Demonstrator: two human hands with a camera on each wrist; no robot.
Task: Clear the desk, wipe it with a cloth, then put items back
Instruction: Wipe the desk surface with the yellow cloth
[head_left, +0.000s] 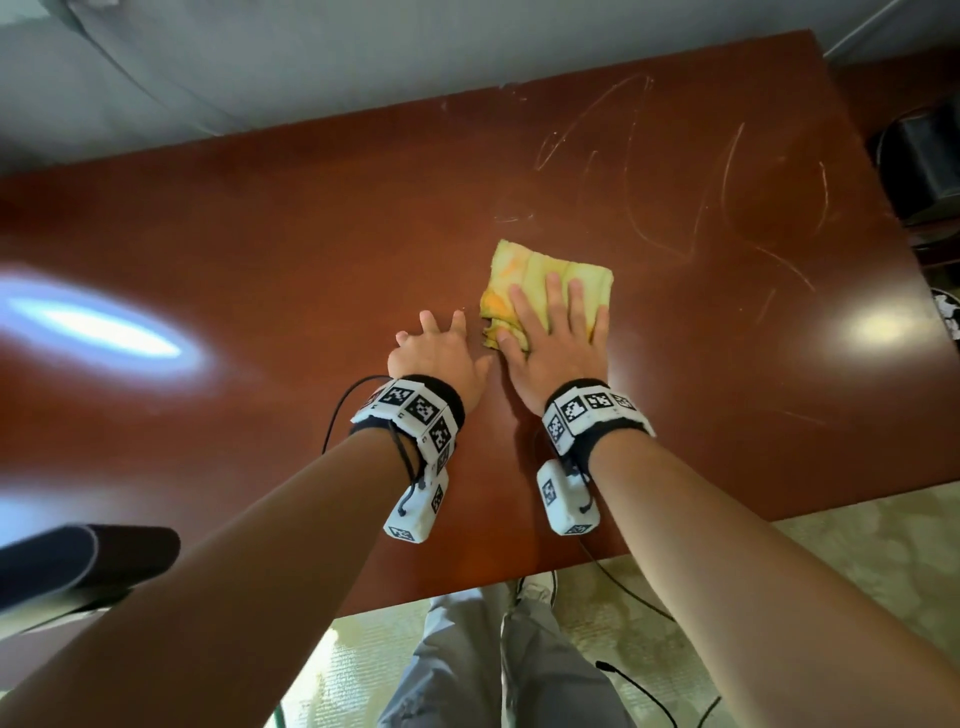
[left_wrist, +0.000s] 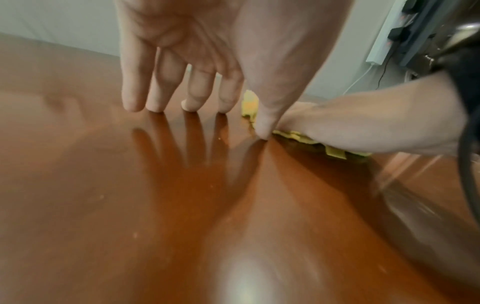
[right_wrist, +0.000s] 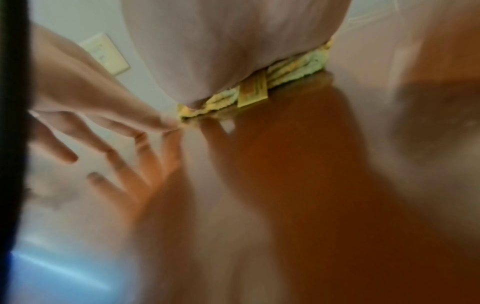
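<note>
A folded yellow cloth (head_left: 540, 270) lies on the glossy brown desk (head_left: 260, 249) near its middle. My right hand (head_left: 556, 332) presses flat on the cloth with straight, spread fingers and covers its near half. Its palm hides most of the cloth (right_wrist: 298, 63) in the right wrist view. My left hand (head_left: 441, 353) rests just left of the cloth, fingers straight, their tips touching the bare desk (left_wrist: 130, 185). It holds nothing. The cloth's edge (left_wrist: 335, 152) shows under the right hand (left_wrist: 363, 123) in the left wrist view, beside the left hand (left_wrist: 192, 98).
Pale curved streaks (head_left: 727, 182) mark the desk's far right part. A dark round object (head_left: 919, 161) stands beyond the desk's right edge. A black chair arm (head_left: 78, 566) juts in at the near left. Cables (head_left: 639, 603) hang off the near edge over the carpet.
</note>
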